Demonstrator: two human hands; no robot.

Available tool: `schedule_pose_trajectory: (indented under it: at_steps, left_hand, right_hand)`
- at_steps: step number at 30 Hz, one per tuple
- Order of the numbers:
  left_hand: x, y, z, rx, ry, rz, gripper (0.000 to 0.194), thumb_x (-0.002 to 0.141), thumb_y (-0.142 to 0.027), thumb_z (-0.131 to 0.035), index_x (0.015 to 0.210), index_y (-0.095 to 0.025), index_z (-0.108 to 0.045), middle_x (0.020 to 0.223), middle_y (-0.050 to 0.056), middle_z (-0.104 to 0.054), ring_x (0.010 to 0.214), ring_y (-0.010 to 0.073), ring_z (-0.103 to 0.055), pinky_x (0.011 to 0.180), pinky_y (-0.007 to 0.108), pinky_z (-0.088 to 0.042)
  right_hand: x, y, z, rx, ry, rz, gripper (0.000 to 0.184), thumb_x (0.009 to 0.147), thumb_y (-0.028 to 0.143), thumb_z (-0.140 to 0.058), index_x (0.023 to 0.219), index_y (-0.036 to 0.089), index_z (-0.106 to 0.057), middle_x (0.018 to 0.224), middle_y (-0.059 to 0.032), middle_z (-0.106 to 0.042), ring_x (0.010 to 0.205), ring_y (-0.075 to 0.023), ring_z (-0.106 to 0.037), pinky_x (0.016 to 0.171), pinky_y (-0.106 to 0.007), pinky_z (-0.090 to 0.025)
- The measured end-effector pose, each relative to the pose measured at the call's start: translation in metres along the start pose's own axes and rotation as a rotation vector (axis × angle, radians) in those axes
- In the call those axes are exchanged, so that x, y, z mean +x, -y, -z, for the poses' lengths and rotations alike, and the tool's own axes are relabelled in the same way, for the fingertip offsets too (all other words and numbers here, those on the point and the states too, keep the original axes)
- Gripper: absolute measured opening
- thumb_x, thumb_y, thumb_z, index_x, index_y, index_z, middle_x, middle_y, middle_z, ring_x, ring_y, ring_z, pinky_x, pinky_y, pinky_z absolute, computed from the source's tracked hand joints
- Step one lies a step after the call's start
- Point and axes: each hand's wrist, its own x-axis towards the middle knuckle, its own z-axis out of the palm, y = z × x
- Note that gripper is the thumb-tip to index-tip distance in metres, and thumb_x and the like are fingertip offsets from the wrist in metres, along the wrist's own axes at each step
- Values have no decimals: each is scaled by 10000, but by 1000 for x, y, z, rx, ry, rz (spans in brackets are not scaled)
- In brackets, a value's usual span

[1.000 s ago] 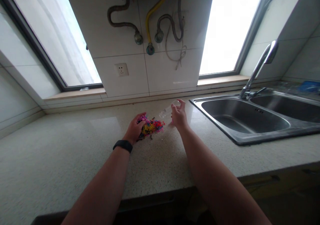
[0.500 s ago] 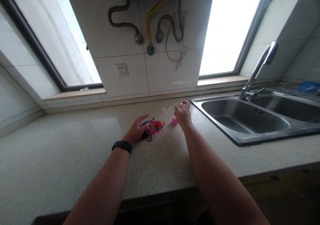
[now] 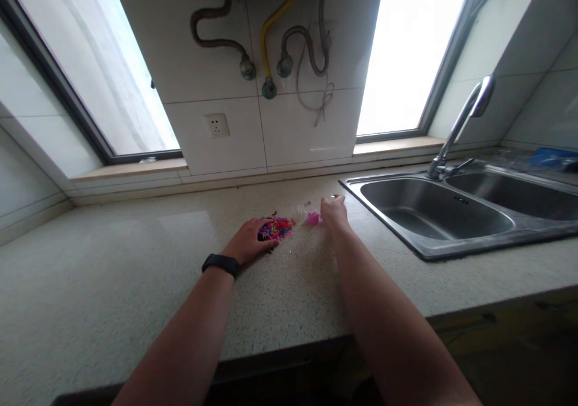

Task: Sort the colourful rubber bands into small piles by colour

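My left hand (image 3: 250, 243) lies flat on the speckled countertop (image 3: 135, 273), fingers stretched out, fingertips on the near edge of a small heap of colourful little bands (image 3: 277, 227). A black band is on that wrist. My right hand (image 3: 335, 212) rests low on the counter to the right of the heap, fingers bent round the end of a small clear container (image 3: 303, 208) that lies almost flat. A small pink lid-like piece (image 3: 313, 217) sits between the heap and my right hand.
A steel double sink (image 3: 433, 207) with a tall tap (image 3: 460, 123) is set into the counter at the right. The tiled wall behind carries a socket (image 3: 216, 125) and hoses (image 3: 266, 38). Windows stand to either side.
My right hand has lowered the clear container from tilted in the air down to the counter. My left hand has let the heap drop and flattened beside it.
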Motion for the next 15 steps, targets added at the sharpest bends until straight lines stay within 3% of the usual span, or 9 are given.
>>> schedule_pose_trajectory:
  at_steps: [8,15]
  left_hand:
    - [2,1,-1,15,-97,-20,381,826,-382,-659,1159,-196,-653,1093,93,-671,1034,256,-608,957,397,-445]
    - [3,2,2,-80,-154,48,333,783,-234,-648,1113,-197,-654,1052,87,-690,975,256,-634,895,389,-482]
  right_hand:
    - [-2,4,1,-120,70,-171,644,802,425,-529,1343,98,-405,1280,-241,-541,1152,-315,-565,946,-376,-453]
    - [-4,9,5,-193,108,-181,711,781,448,-548,1367,73,-403,1321,-281,-488,1163,-352,-555,934,-420,-453]
